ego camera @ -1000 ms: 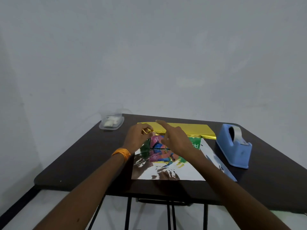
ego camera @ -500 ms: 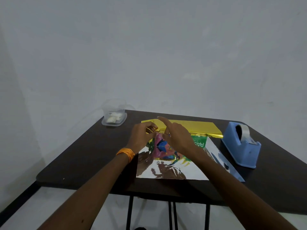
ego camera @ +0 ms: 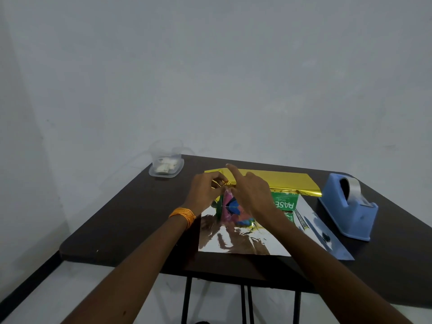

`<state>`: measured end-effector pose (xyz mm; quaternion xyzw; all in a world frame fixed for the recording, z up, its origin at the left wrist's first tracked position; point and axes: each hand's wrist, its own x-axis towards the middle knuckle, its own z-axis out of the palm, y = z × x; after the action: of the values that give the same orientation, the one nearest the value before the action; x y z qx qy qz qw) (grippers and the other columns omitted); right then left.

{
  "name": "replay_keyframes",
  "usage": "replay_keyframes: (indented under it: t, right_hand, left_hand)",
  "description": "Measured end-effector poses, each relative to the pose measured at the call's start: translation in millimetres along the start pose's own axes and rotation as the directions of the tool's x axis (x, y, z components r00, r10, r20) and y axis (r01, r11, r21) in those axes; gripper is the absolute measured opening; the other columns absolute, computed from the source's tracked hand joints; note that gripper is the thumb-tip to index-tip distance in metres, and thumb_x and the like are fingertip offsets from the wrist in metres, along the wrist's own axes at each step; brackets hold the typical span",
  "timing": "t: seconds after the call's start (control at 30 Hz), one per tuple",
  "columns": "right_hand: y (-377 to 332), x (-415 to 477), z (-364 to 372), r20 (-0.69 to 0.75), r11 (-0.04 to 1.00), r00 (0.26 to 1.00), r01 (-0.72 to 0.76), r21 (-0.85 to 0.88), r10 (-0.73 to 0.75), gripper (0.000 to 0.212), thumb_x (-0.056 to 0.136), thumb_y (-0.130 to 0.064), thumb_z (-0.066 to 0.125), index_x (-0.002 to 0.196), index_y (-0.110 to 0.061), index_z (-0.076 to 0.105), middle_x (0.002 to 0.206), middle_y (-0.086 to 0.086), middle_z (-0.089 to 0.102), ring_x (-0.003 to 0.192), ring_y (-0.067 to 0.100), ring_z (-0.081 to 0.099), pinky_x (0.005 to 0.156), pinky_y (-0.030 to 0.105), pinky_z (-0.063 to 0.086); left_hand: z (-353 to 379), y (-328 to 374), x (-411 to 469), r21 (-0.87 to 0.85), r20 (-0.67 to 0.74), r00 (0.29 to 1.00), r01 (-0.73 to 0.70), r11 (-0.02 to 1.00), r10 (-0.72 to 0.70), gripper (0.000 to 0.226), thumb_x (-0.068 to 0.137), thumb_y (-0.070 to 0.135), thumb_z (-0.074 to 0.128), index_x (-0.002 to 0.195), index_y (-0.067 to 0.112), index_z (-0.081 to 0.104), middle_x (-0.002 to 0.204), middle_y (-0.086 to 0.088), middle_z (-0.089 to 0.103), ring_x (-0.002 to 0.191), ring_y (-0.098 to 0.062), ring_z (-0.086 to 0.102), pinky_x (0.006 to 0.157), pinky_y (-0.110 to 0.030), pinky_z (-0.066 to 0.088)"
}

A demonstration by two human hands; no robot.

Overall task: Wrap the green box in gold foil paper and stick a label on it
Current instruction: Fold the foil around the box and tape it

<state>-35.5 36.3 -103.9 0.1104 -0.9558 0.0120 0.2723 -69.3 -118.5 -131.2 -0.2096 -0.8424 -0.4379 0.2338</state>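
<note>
Left hand: pinches the folded edge of gold foil paper.
Right hand: over the green box, forefinger raised; grip unclear.

A dark rectangular table holds a blue plastic tape dispenser at right and a clear plastic tub at far left.

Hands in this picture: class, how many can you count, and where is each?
2. The left hand pinches the gold foil at the green box; the right hand is just beside it, index finger raised. None seems hidden.
</note>
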Motion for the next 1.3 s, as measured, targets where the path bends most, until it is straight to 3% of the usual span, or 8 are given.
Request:
replay_keyframes:
  t: [0.3, 0.43, 0.63, 0.73, 0.83, 0.97, 1.17, 1.3]
  right_hand:
    - [3, 2, -4, -0.015, 0.988, 0.988, -0.151, -0.015, 0.151, 0.06, 0.095, -0.048, 0.06, 0.143, -0.026, 0.032, 0.089, 0.002, 0.07, 0.066, 0.02, 0.055, 0.059, 0.026, 0.042]
    - [25, -3, -12, -0.02, 0.979, 0.978, -0.206, -0.01, 0.205, 0.066, 0.089, -0.058, 0.064, 0.142, -0.026, 0.039, 0.098, 0.003, 0.073, 0.083, 0.023, 0.067, 0.064, 0.027, 0.04]
    - [39, -4, -19, 0.015, 0.982, 0.988, -0.152, 0.11, 0.151, 0.053, 0.086, -0.041, 0.074, 0.134, -0.025, 0.056, 0.104, 0.0, 0.072, 0.099, 0.02, 0.066, 0.07, 0.026, 0.041]
    - [32, 4, -19, -0.046, 0.988, 0.999, -0.014, 0.153, 0.021, 0.049, 0.082, -0.042, 0.077, 0.125, -0.022, 0.064, 0.111, 0.001, 0.069, 0.107, 0.02, 0.059, 0.074, 0.028, 0.041]
    - [35, 11, -15, 0.01, 0.986, 0.996, 0.084, 0.143, -0.086, 0.045, 0.083, -0.038, 0.078, 0.123, -0.022, 0.065, 0.11, -0.001, 0.064, 0.103, 0.019, 0.059, 0.073, 0.026, 0.039]
    - [50, 15, -9, 0.084, 0.963, 0.991, 0.079, 0.259, -0.104, 0.035, 0.08, -0.034, 0.082, 0.111, -0.024, 0.069, 0.088, -0.006, 0.052, 0.075, 0.01, 0.048, 0.057, 0.021, 0.028]
    - [72, 14, -11, 0.175, 0.844, 0.98, -0.014, 0.536, -0.095, 0.049, 0.072, -0.002, 0.085, 0.116, -0.018, 0.069, 0.087, -0.003, 0.055, 0.069, 0.009, 0.049, 0.059, 0.02, 0.042]
    - [75, 11, -14, 0.214, 0.766, 0.975, -0.095, 0.636, -0.057, 0.059, 0.069, 0.006, 0.084, 0.119, -0.019, 0.065, 0.09, 0.0, 0.059, 0.073, 0.008, 0.054, 0.062, 0.02, 0.046]
  left_hand:
    - [-2, 0, 1, -0.007, 0.032, 0.999, 0.009, 1.0, -0.009, 0.023, 0.078, 0.02, 0.082, 0.099, 0.014, 0.076, 0.086, 0.001, 0.073, 0.069, -0.005, 0.067, 0.063, -0.015, 0.055]
    - [-3, 2, 1, 0.009, 0.042, 0.999, 0.012, 1.0, -0.012, 0.02, 0.08, 0.017, 0.081, 0.099, 0.014, 0.075, 0.086, 0.0, 0.072, 0.07, -0.009, 0.068, 0.061, -0.012, 0.053]
    - [-2, 2, 0, 0.023, 0.03, 0.999, 0.028, 0.999, -0.029, 0.018, 0.079, 0.016, 0.079, 0.097, 0.015, 0.075, 0.085, 0.0, 0.072, 0.072, -0.011, 0.069, 0.065, -0.024, 0.058]
    - [-1, 5, -2, 0.025, -0.006, 0.999, 0.037, 0.999, -0.036, 0.021, 0.075, 0.028, 0.079, 0.093, 0.018, 0.074, 0.081, 0.006, 0.071, 0.069, -0.009, 0.068, 0.063, -0.026, 0.058]
    - [2, 8, -2, 0.074, -0.02, 0.999, 0.026, 0.997, -0.025, 0.03, 0.071, 0.037, 0.084, 0.091, 0.019, 0.072, 0.08, 0.008, 0.069, 0.067, -0.008, 0.067, 0.06, -0.025, 0.057]
    - [3, 3, 2, 0.09, -0.015, 0.999, 0.035, 0.995, -0.034, 0.024, 0.072, 0.03, 0.086, 0.088, 0.02, 0.071, 0.079, 0.007, 0.07, 0.067, -0.011, 0.067, 0.065, -0.035, 0.06]
    - [-2, 5, 1, 0.136, 0.04, 0.999, -0.014, 0.991, 0.009, 0.023, 0.076, 0.021, 0.084, 0.095, 0.02, 0.07, 0.083, 0.007, 0.068, 0.069, -0.012, 0.066, 0.067, -0.037, 0.06]
    - [0, 6, 1, 0.161, 0.071, 0.997, -0.015, 0.987, 0.003, 0.035, 0.072, 0.017, 0.084, 0.099, 0.026, 0.063, 0.084, 0.009, 0.066, 0.068, -0.012, 0.065, 0.063, -0.04, 0.06]
